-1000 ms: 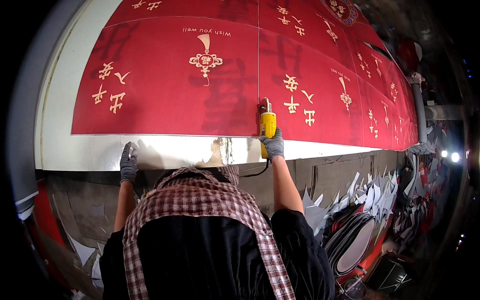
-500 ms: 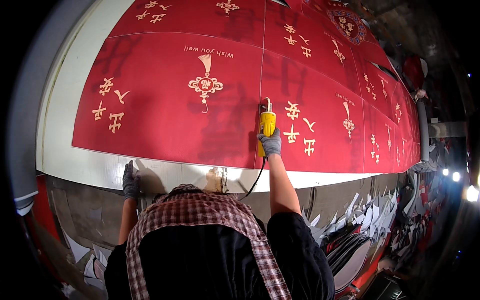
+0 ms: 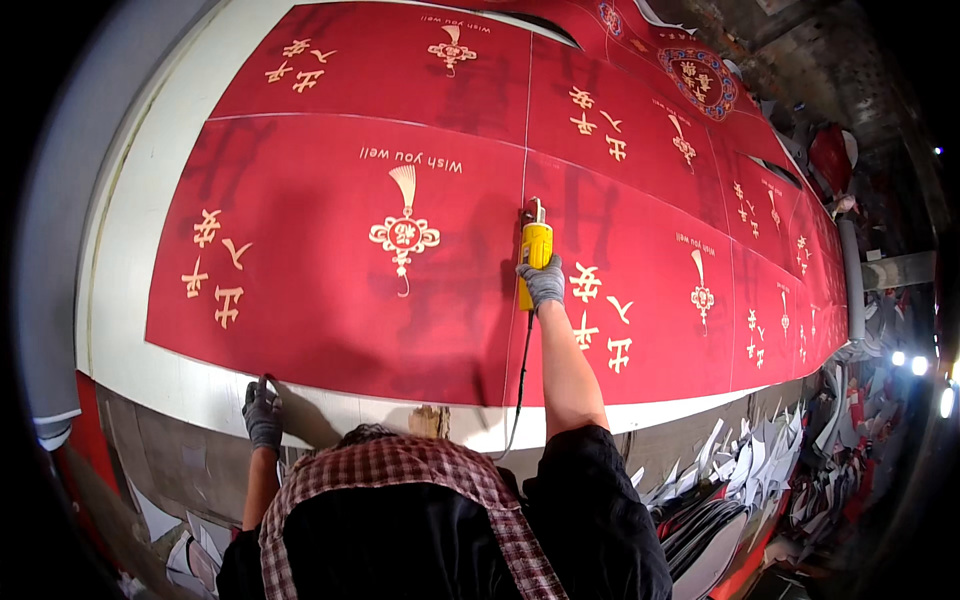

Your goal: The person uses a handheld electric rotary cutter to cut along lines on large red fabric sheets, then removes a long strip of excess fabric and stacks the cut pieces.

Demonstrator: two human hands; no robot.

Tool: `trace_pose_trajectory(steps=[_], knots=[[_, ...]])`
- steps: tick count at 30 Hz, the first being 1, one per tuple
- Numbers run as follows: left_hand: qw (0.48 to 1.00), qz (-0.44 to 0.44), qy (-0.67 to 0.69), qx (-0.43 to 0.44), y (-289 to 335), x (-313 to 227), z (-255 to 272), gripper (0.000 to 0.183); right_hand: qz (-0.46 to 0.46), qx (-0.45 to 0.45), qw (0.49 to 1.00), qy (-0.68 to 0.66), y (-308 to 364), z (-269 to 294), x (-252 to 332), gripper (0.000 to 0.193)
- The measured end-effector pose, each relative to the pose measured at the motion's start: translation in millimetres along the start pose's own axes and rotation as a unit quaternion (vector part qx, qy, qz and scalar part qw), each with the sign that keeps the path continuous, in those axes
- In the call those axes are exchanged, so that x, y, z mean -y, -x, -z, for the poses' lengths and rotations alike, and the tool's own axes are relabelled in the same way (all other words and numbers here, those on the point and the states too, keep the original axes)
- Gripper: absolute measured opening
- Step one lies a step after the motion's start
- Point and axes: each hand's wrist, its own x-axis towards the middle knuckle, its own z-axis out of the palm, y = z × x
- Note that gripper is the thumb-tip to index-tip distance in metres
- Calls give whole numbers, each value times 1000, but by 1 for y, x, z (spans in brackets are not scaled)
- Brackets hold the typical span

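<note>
My gloved right hand (image 3: 543,281) is closed around a yellow handheld electric cutter (image 3: 537,245). Its metal head rests on a large red printed mat sheet (image 3: 450,330), along a thin pale line dividing two printed panels. A black cord (image 3: 523,370) trails from the tool back toward my body. My left hand (image 3: 262,415), also in a grey glove, lies at the near edge of the white table (image 3: 345,405) with its fingers stretched out, their tips by the sheet's near edge. Nothing shows in that hand.
A big grey roll (image 3: 45,250) stands along the left side of the table. Another roll (image 3: 851,280) lies at the right end. Below the table's right side, white and grey offcuts (image 3: 740,460) are heaped beside stacked mats (image 3: 705,540).
My right hand has pushed the cutter farther away from me along the pale line, toward the crossing line. The whole view has shifted, so the table sits lower in the picture.
</note>
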Motion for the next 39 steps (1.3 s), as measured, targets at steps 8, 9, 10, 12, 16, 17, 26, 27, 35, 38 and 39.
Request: trace_pose_trajectory(steps=[8,9,10,12,16,17,26,27,35,38,39], knots=[[996,27,-76,-47,2,-7,-13,65,7,-6,1000,16,-72,-14,26,64],[995,25,-79,-57,3,-11,-14,64,11,-14,999,27,-79,-16,30,60],[994,24,-81,-67,4,-13,-14,64,7,-16,999,39,-86,-18,35,60],[996,18,-58,-68,4,-12,-13,62,-4,-19,998,63,-103,-21,42,59],[995,-38,-9,-87,-1,-20,-9,59,-9,-25,994,107,-135,-24,55,60],[995,-44,-2,-90,0,-16,-9,59,-12,-21,993,117,-143,-25,58,60],[976,70,172,-113,-6,1,-25,52,5,38,999,32,-198,-26,39,53],[971,101,194,-99,-8,2,-24,52,-2,46,999,29,-202,-24,36,53],[971,114,199,-66,2,11,-27,51,-67,72,990,103,-170,-13,96,58],[968,136,204,-47,-1,0,-22,49,-66,45,989,123,-174,-17,98,59],[972,123,193,-51,-3,-3,-21,49,-71,25,987,139,-182,-18,93,59]])
